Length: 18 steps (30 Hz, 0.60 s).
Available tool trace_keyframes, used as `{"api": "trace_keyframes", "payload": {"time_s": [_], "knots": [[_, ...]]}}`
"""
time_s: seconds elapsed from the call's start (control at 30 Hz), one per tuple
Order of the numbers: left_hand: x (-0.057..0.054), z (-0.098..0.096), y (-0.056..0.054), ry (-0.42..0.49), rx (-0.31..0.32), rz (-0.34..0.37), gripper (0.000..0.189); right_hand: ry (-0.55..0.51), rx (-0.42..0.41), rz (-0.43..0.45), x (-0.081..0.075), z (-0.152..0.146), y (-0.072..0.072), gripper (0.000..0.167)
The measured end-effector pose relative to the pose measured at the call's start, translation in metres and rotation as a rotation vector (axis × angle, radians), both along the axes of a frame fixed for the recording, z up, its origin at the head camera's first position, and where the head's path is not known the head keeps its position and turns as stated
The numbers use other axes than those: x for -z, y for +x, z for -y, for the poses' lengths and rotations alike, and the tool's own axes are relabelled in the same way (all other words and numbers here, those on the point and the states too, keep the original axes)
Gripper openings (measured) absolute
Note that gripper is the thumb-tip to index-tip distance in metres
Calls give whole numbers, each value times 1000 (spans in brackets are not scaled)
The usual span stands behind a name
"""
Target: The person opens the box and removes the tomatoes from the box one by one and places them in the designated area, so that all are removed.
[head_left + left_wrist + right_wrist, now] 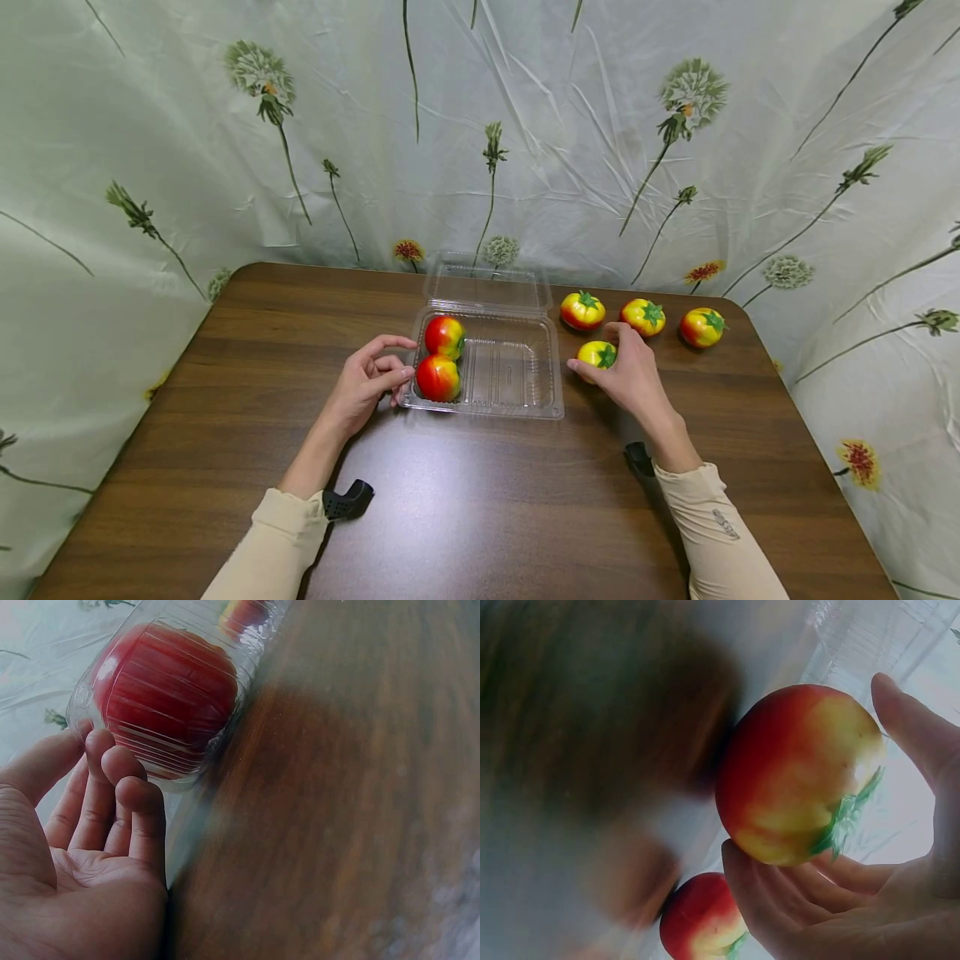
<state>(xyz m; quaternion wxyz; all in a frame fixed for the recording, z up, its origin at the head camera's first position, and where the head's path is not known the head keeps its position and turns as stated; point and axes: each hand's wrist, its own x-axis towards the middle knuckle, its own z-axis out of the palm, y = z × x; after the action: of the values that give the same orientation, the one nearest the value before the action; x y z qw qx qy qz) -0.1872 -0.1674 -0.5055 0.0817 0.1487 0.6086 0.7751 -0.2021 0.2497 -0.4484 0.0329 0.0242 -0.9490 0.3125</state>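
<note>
A clear plastic clamshell container (517, 367) lies open, its lid (487, 283) tilted back at the far side. Two glossy red-and-yellow tomatoes (438, 379) sit along its left wall. My left hand (363, 379) holds that side's rim, thumb and fingertips right at the corner; through the ribbed plastic a red tomato (169, 686) shows. On the right, my right hand (630, 371) spreads around a yellow-red tomato (799, 772) with a green leafy top. In the right wrist view a gap shows between thumb (904, 716) and tomato, while the other fingertips are at its underside.
Behind the right hand, a row of three more tomatoes stands: one beside the lid (582, 310), one in the middle (642, 317) and one farthest right (702, 327). The brown wooden table (465, 517) ends at a floral curtain (360, 125). Black straps circle both wrists.
</note>
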Motion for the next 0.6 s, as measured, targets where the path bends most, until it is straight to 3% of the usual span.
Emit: {"api": "trace_keyframes", "payload": {"time_s": [0.43,0.6], "knots": [[1,0,-1,-11,-2,7,35,1,-7,-7,-3,-3,0,82],[0,0,-1,-6,-5,8,35,11,-3,-47,-3,-2,1,79]]}}
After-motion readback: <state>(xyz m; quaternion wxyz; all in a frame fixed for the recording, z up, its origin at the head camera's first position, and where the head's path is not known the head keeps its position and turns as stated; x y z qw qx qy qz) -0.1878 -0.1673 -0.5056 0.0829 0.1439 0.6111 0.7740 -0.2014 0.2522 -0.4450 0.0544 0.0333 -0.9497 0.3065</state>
